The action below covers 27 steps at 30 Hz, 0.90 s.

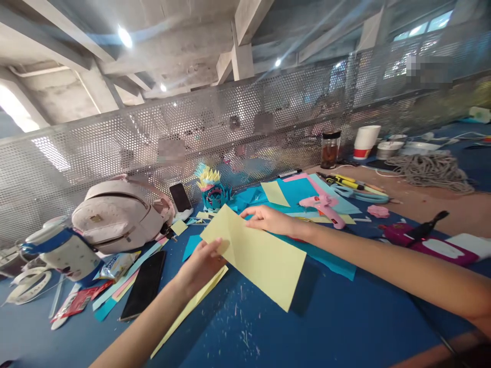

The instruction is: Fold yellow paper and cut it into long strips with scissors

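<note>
I have my left hand (203, 263) pinching the near edge of the yellow sheet (257, 255), thumb on top, and my right hand (268, 219) closed lightly on its far edge. The sheet is lifted over the blue table (345, 317), just nearer me than the pink glue gun (324, 207), with 1 black phone (144, 283) lying well to its left.

Perforated metal screen (115, 138) behind blue table (326, 327) — concrete beams (245, 30) above screen, round ceiling lights (125, 37) lit, window (429, 23) above screen's right end.
</note>
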Tool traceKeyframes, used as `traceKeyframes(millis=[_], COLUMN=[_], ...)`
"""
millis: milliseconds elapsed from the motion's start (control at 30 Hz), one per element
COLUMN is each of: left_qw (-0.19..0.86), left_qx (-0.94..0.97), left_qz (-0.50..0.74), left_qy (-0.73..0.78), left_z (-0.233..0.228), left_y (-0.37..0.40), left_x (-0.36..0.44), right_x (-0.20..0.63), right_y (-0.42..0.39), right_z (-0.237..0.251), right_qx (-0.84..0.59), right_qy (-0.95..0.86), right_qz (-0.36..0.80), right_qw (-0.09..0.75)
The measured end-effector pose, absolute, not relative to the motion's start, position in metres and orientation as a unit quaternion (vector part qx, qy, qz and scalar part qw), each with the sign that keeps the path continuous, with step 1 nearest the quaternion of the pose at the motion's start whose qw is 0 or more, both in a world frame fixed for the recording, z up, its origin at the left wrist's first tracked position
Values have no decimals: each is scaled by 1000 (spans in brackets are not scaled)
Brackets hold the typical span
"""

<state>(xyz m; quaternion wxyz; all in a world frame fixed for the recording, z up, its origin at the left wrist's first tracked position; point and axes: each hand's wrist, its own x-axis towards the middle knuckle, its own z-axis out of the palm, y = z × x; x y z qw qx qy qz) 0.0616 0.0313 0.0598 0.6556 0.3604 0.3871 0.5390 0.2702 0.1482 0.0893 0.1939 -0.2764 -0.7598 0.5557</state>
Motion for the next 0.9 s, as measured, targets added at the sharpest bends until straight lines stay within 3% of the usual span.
traceKeyframes(millis=[200,467,600,733,800,900], left_qw=[687,542,538,533,444,164], left_qx=[371,516,473,501,579,755], left_qz=[476,430,456,414,384,282], left_qy=[405,505,528,542,565,569], left_z=[40,25,12,2,4,10], left_y=[19,22,1,-23,-26,-21], left_x=[71,56,44,32,28,30], right_x=[283,274,284,296,298,298], right_y=[139,117,113,108,105,100], right_z=[74,73,66,53,47,41], right_qx=[-254,-264,-319,-312,-283,-221], right_qy=[-893,-945,-939,-942,-952,-970], right_qz=[365,176,127,123,109,69], right_qw=[74,76,24,30,47,70])
